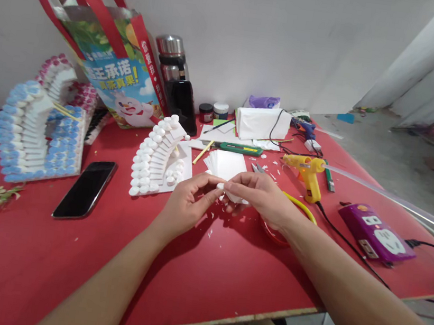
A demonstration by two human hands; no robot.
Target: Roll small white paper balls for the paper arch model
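Note:
Between the fingertips of my left hand (192,196) and my right hand (260,195) is a small white rounded piece (221,186), pinched from both sides. It resembles the white pieces on the curved stepped model (157,157) to the left of my hands. Behind my fingers lie several white cards (227,163). Scissors, partly hidden by my right hand, show their blade tips (257,168) and a yellow handle (303,207). White scraps (211,232) are scattered below my fingers.
A yellow glue gun (306,173) and purple power strip (377,234) with cables stand right. A green utility knife (238,148) lies behind. Left are a phone (85,189), a blue-and-white stepped model (36,138) and a shopping bag (120,75). The table's front edge (220,320) is near me.

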